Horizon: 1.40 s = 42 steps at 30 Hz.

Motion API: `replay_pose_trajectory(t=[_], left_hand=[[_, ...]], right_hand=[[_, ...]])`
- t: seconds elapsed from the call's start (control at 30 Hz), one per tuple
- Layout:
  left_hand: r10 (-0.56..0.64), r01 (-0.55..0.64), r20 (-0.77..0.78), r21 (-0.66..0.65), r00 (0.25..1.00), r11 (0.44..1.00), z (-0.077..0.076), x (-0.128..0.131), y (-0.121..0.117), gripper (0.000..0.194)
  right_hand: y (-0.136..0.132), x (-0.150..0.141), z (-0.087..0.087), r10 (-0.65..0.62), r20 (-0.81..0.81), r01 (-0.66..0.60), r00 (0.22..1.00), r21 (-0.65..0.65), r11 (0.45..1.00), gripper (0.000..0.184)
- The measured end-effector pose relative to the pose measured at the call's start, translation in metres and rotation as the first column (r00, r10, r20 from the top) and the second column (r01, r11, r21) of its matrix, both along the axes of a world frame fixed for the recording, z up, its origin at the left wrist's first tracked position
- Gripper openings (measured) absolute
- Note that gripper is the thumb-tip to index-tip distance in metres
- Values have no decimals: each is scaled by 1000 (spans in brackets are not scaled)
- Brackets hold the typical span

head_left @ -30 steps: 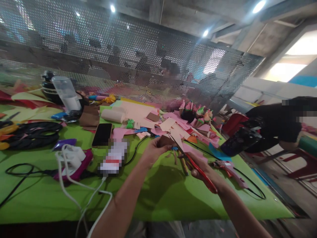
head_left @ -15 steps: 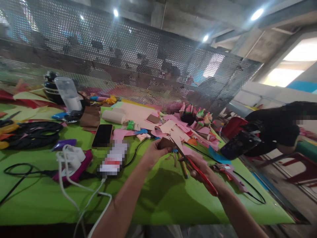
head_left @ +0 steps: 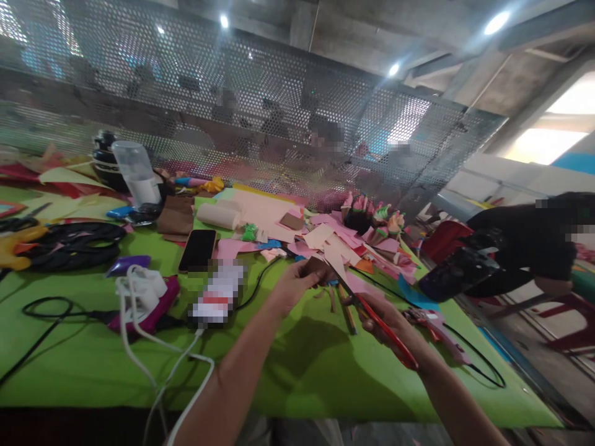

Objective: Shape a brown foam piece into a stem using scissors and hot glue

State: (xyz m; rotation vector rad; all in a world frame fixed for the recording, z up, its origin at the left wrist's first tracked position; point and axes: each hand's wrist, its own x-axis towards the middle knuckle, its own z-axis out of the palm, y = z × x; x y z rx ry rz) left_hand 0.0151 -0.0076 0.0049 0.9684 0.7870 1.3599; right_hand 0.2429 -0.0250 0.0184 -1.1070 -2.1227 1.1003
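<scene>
Near frame centre, the left hand (head_left: 294,288) pinches a flat brown paper piece (head_left: 318,265). Just right, the right hand (head_left: 394,321) grips red-handled metal scissors (head_left: 372,315).

Smooth scissor handles (head_left: 394,340) (apparently plastic)

The person's left hand (head_left: 292,288), right hand (head_left: 398,322) and both forearms (head_left: 238,368) were bare; the lap clothing (head_left: 307,432) looked greyish.
</scene>
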Motion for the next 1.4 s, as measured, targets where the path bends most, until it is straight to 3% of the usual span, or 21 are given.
replay_pose_trajectory(t=[0.37, 0.53, 0.77, 1.2, 1.4], left_hand=[[-42, 42, 3, -11, 999, 999, 0, -1, 0, 45], [-63, 63, 6, -6, 998, 998, -2, 0, 0, 45], [-122, 125, -88, 29, 989, 992, -3, 2, 0, 45], [-144, 148, -135, 22, 980, 989, -14, 3, 5, 47], [-109, 119, -159, 58, 981, 991, -12, 3, 5, 46]], right_hand=[[1, 0, 2, -11, 63, 11, 998, 3, 1000, 49], [0, 6, 5, 9, 108, -12, 994, 32, 999, 57], [0, 14, 2, 24, 172, -38, 985, 79, 996, 55], [2, 9, -2, -71, 111, 83, 991, -108, 991, 37], [0, 9, 4, -36, 146, 40, 989, -28, 999, 41]])
